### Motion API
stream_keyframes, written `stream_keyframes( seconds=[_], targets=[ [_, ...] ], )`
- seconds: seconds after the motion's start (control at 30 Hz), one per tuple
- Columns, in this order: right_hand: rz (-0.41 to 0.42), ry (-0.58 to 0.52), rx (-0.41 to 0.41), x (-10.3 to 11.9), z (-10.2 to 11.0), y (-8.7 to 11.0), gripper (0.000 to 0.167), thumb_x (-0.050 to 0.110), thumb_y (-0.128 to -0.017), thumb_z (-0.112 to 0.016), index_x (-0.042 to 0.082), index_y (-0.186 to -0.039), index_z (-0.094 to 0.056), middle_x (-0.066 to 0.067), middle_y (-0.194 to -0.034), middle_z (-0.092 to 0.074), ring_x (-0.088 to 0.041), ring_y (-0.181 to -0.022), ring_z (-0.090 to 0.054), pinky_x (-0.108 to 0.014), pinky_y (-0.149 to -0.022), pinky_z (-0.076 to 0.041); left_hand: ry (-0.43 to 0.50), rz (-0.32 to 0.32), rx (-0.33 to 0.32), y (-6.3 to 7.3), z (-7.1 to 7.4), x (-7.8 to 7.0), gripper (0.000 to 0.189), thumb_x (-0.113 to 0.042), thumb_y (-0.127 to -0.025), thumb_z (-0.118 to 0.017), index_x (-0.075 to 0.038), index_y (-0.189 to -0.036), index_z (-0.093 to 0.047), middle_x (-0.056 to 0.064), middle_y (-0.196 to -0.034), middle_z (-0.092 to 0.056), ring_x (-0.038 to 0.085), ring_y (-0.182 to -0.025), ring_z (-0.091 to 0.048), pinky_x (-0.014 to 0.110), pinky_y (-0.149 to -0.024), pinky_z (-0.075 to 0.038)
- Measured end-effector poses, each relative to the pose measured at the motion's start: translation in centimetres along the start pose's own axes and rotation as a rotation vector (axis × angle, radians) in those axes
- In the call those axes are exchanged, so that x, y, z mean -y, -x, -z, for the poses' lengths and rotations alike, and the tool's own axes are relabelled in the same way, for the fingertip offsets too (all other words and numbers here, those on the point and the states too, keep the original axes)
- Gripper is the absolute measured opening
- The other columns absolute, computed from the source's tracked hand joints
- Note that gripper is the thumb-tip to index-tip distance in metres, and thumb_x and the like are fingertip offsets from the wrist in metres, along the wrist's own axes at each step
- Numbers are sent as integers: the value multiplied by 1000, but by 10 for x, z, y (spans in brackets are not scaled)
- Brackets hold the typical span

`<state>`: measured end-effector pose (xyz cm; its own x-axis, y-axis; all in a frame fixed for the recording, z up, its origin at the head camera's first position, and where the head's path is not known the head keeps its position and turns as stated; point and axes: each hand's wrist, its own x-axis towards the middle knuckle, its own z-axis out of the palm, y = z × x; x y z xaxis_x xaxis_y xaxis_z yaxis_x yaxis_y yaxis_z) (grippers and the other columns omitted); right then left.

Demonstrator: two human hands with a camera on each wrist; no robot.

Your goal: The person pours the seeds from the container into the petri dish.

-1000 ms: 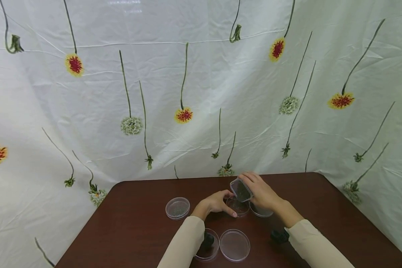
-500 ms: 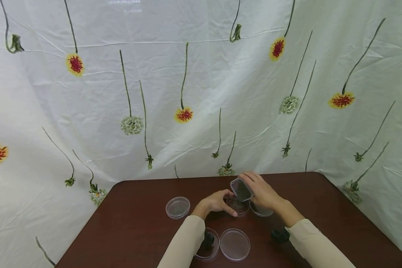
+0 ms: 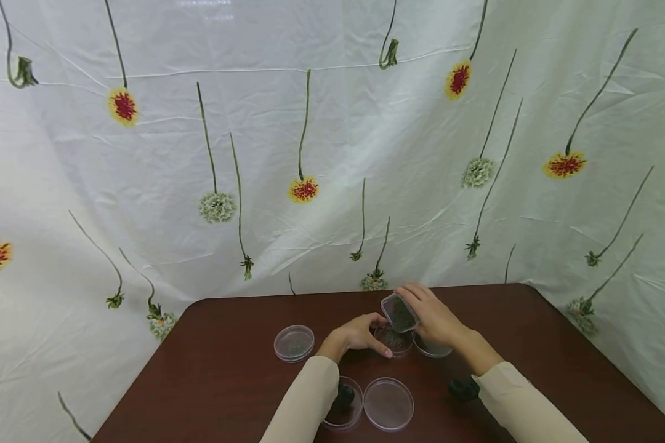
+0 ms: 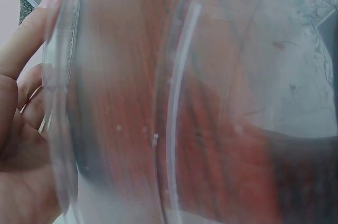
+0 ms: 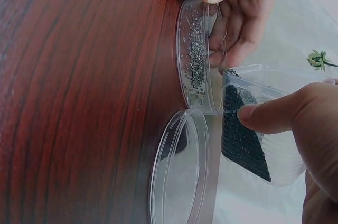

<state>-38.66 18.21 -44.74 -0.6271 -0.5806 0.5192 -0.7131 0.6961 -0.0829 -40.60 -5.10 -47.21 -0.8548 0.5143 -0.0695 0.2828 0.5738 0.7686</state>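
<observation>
My right hand [image 3: 425, 314] grips a clear plastic tub [image 5: 245, 123] partly filled with dark granules. The tub is tilted, its lower edge over a clear petri dish [image 5: 185, 84] standing on the table. Loose grey-black granules lie across the floor of that dish. My left hand [image 3: 360, 335] holds the dish by its side, thumb at the near edge and fingers at the far edge. A second petri dish part [image 5: 182, 176] sits right beside it, partly behind my right hand in the head view. In the left wrist view, clear dish walls [image 4: 174, 108] blur the foreground.
On the brown table [image 3: 227, 369], a stacked petri dish [image 3: 294, 343] stands to the left. Nearer lie two more clear dishes, one [image 3: 389, 404] fully visible and another [image 3: 356, 415] partly under my left forearm. A flowered cloth [image 3: 332, 141] hangs behind the table.
Granules have spread over the floor of the dish, which looked darker and barer a second ago. Both hands and the tilted tub have stayed almost in place.
</observation>
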Motion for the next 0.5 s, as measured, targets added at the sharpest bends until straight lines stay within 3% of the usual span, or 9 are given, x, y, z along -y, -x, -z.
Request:
stream_keyframes(
  seconds=[0.5],
  targets=[
    [17,-7,-9,0,0,0,92,-20,-64,-84,-2,-147,-50,-21,-144,-52,-43,-137,-44,-57,-104,-46,20,4,8,0,0,0,65,-13,-75,-96,-9,-131,-62,5,-128,-62,28,-124,-55,47,-108,-43]
  ],
)
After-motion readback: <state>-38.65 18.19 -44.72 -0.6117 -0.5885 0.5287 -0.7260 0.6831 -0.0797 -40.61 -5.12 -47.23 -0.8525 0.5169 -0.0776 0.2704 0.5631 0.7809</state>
